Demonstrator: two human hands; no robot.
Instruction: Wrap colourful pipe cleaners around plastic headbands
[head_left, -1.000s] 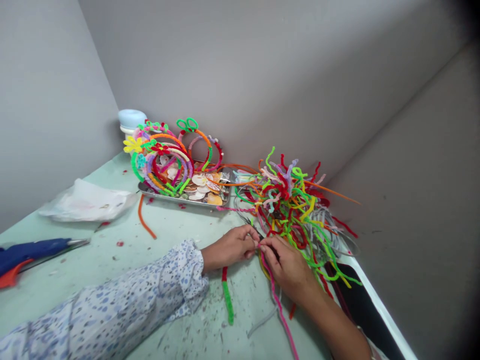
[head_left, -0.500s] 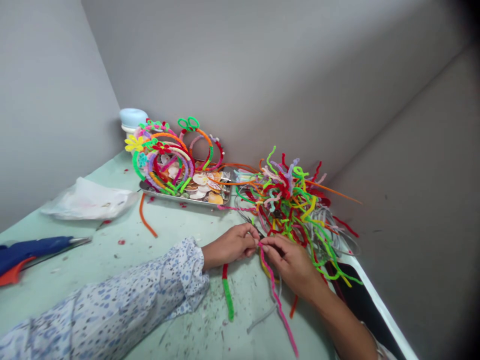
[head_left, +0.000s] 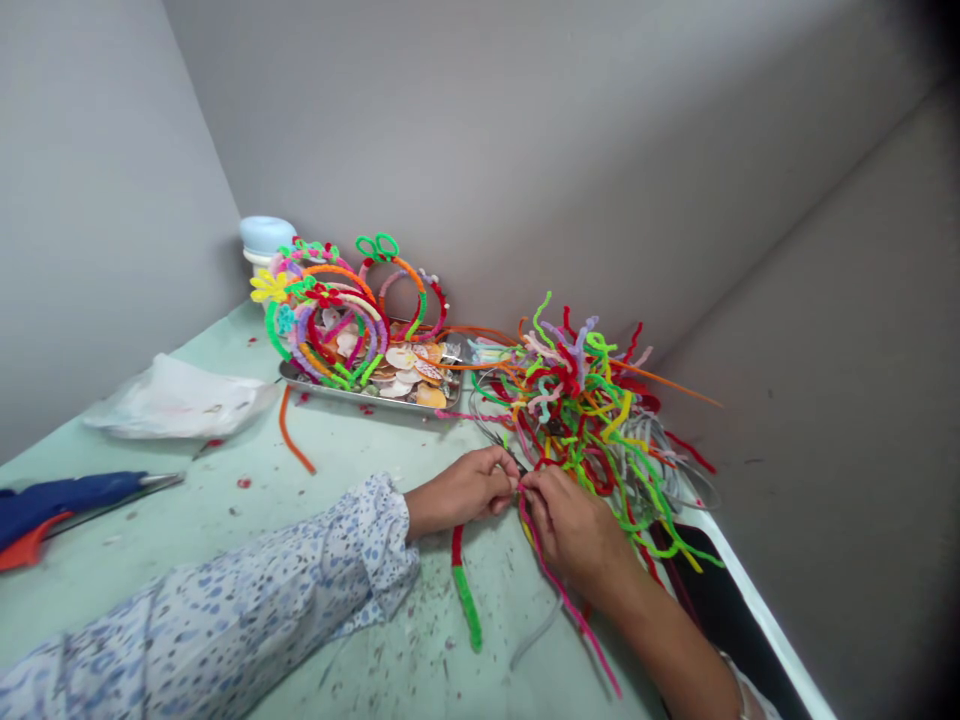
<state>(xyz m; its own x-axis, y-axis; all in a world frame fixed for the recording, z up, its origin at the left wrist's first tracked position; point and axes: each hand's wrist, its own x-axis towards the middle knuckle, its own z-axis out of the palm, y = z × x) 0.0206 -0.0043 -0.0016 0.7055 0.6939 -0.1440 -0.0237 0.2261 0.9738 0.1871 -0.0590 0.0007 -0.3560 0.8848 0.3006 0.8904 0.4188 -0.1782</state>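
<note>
My left hand (head_left: 472, 487) is closed in a pinch, its fingertips meeting those of my right hand. Below its palm hangs a band wrapped in red and green pipe cleaner (head_left: 466, 595); the upper part is hidden by the fingers. A long pink pipe cleaner (head_left: 574, 610) is pinched in my right hand (head_left: 574, 525), its loose end trailing toward the front of the table. A thin grey strand (head_left: 536, 635) and a bit of yellow pipe cleaner (head_left: 527, 533) show under the right hand. How the pieces join at the fingertips is too small to tell.
A tangled heap of coloured pipe cleaners (head_left: 592, 400) lies just beyond my right hand. Finished headbands (head_left: 337, 320) stand on a metal tray (head_left: 375, 402) with flat cut-out pieces. Blue pliers (head_left: 82, 493), a white plastic bag (head_left: 176, 400) and an orange pipe cleaner (head_left: 289, 430) lie left.
My right hand has rolled slightly, fingers curling in at the pinch. The pink pipe cleaner's loose end and the red and green end have swung to the right. My left hand has barely moved.
</note>
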